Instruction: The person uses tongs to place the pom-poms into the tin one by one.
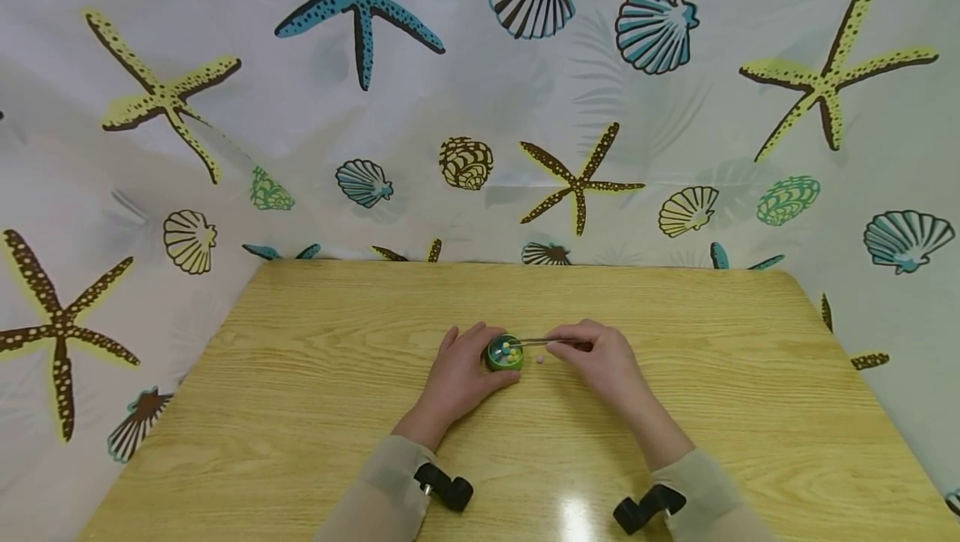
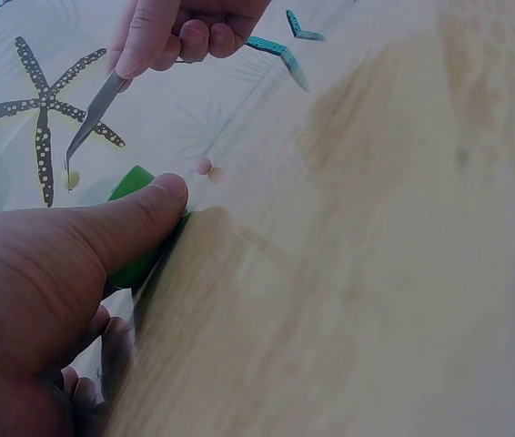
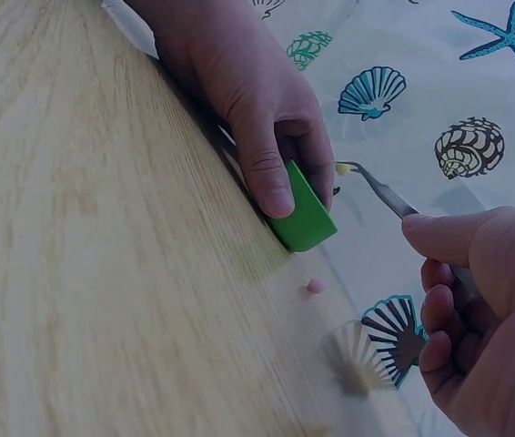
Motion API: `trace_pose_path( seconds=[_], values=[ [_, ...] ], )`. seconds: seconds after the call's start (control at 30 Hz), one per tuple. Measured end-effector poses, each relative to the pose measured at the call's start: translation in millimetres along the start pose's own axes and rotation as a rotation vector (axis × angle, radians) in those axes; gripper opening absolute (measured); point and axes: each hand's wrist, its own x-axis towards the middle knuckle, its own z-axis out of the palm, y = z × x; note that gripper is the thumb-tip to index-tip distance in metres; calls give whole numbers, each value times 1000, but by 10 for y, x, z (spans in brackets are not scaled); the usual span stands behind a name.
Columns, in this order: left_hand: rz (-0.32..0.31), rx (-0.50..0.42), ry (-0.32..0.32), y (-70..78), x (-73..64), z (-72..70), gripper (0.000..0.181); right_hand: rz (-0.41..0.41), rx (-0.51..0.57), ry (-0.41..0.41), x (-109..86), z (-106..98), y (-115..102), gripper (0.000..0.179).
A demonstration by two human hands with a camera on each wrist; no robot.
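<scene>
My left hand (image 1: 463, 371) holds a small green cup (image 3: 305, 218) between thumb and fingers on the table. Several yellow and blue beads (image 1: 513, 355) show inside the cup in the head view. My right hand (image 1: 606, 365) pinches a pair of bent-tip metal tweezers (image 2: 96, 111), which reach in from the right. A yellow bead (image 3: 343, 169) is between the tweezer tips, above the cup's opening in both wrist views. On the table just right of the cup lies a pink bead (image 1: 540, 359), apart from both hands.
The wood-grain table (image 1: 360, 308) stretches out around the hands and reflects light near its front. A cloth (image 1: 420, 108) printed with starfish and shells hangs behind it and at the sides. A black wrist mount (image 1: 444, 488) is on each sleeve.
</scene>
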Motion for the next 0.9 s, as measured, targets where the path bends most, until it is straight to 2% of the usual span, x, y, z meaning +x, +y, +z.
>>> trace_pose_path(
  seconds=[0.5,0.9],
  values=[
    [5,1,3,7,-6,-9,70,18,-53,-2,6,67,23,12],
    [0,-1,-2,22,-6,-16,69,9,-54,16,-20,-12,45,15]
  ],
)
